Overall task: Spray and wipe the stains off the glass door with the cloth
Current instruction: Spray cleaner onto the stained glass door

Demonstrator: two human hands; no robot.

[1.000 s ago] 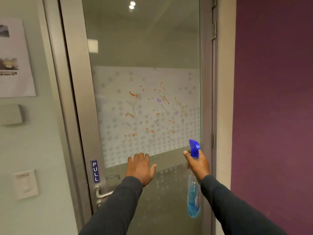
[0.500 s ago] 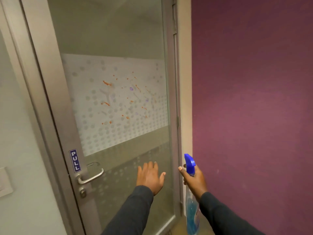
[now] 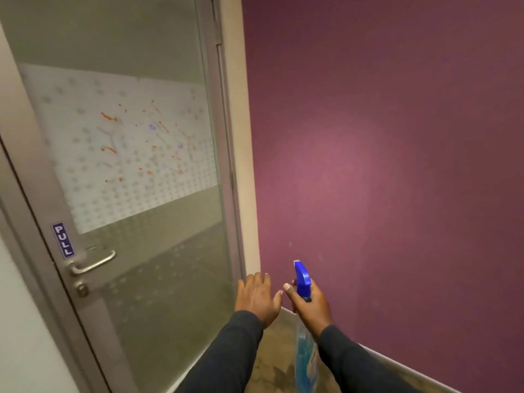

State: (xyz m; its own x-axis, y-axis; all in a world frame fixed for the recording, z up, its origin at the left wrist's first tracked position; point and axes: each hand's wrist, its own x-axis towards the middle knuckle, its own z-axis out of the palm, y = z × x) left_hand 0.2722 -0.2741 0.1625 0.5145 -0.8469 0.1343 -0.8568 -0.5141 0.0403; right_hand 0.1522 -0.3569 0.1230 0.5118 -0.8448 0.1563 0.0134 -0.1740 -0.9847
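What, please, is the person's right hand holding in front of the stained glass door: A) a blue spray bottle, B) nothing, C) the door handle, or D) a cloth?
A: the right hand is wrapped around the neck of the spray bottle, just below its blue trigger head, while the left hand is open and empty.

Frosted, dotted glass door (image 3: 136, 171) in brushed metal frame (image 3: 42, 199) — glossy plastic spray bottle (image 3: 304, 336), matt wall (image 3: 397, 165).

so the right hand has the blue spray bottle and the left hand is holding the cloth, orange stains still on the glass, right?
Not quite. In the head view the left hand is open and empty, with no cloth in sight. The rest stands: the right hand grips the blue spray bottle, and orange stains are on the glass door.
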